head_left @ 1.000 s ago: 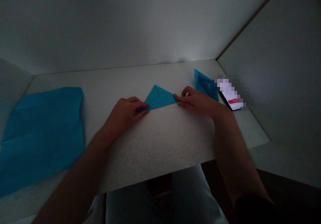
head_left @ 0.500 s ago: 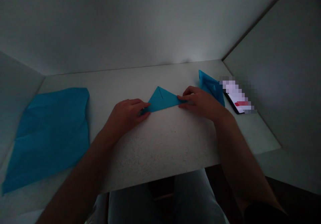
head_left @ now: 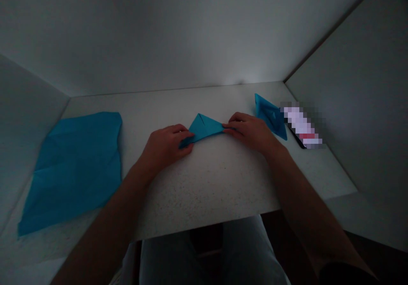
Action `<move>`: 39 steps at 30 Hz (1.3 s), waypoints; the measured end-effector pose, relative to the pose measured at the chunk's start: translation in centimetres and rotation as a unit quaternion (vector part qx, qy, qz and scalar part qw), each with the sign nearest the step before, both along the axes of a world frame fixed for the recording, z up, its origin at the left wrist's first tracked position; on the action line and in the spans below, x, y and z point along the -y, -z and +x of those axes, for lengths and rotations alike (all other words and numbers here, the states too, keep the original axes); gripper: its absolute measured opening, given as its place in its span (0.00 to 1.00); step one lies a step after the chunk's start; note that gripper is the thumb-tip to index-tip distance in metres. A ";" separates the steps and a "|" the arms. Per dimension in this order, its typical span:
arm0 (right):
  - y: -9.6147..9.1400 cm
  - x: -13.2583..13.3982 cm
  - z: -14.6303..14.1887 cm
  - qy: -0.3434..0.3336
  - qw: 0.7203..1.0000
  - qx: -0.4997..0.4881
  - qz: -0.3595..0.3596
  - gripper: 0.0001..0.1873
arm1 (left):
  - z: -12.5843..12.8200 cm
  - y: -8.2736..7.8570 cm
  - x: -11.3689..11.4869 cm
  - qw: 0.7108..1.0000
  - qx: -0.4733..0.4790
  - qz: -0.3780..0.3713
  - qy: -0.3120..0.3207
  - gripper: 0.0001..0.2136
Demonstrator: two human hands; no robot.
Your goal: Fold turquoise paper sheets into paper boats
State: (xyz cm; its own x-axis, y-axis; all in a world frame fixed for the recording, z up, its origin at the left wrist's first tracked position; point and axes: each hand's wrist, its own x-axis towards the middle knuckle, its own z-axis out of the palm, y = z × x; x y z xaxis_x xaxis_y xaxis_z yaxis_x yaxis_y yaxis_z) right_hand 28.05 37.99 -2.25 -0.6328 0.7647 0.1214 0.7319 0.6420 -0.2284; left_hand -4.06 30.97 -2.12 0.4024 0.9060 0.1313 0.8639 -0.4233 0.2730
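A small blue paper folded into a triangle (head_left: 204,127) lies on the white table (head_left: 207,183), its tip pointing away from me. My left hand (head_left: 165,146) pinches its left corner, with the fingers curled over the edge. My right hand (head_left: 250,131) pinches its right corner with the fingertips. The paper's lower edge looks slightly lifted between the two hands.
A stack of large blue paper sheets (head_left: 75,166) lies at the left of the table. A folded blue paper shape (head_left: 270,117) stands at the right, beside a phone (head_left: 301,127) with a lit screen. Walls enclose the table at the back and on both sides.
Both hands have drawn a little closer together on the triangle, and its lower edge has narrowed and lifted. My head has turned slightly, shifting the view.
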 end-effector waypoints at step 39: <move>-1.0 3.1 -4.8 -0.081 0.913 -0.352 0.191 0.06 | 3.6 0.9 0.2 0.799 0.541 -0.213 -0.156 0.23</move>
